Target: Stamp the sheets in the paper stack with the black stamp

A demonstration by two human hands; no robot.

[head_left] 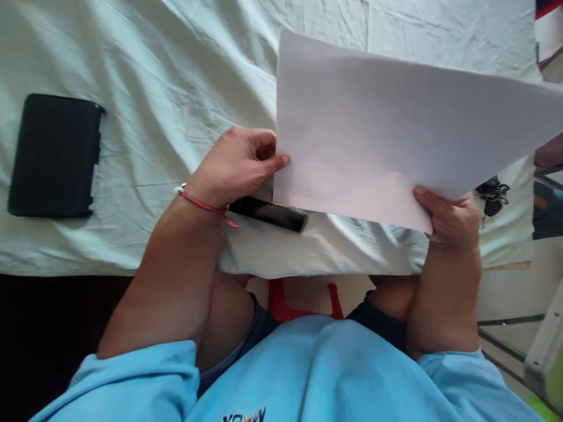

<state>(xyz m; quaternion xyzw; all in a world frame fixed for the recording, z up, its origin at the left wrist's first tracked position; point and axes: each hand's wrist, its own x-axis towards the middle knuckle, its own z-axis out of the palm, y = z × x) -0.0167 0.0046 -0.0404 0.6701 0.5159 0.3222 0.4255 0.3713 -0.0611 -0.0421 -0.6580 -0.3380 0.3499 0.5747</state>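
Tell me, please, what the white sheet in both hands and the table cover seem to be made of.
The white sheet looks like plain matte paper: thin, stiff, with sharp straight edges. The table cover looks like soft woven cloth, pale and matte, full of creases and folds.

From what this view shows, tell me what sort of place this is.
Probably a home table used as a desk: a wrinkled white cloth covers it, with a black case and keys lying about.

We see soft, even daylight on the white paper sheet [396, 129], which casts a faint shadow below itself; left of the sheet the cloth turns dimmer, and the frame's edges look stretched and slightly blurred
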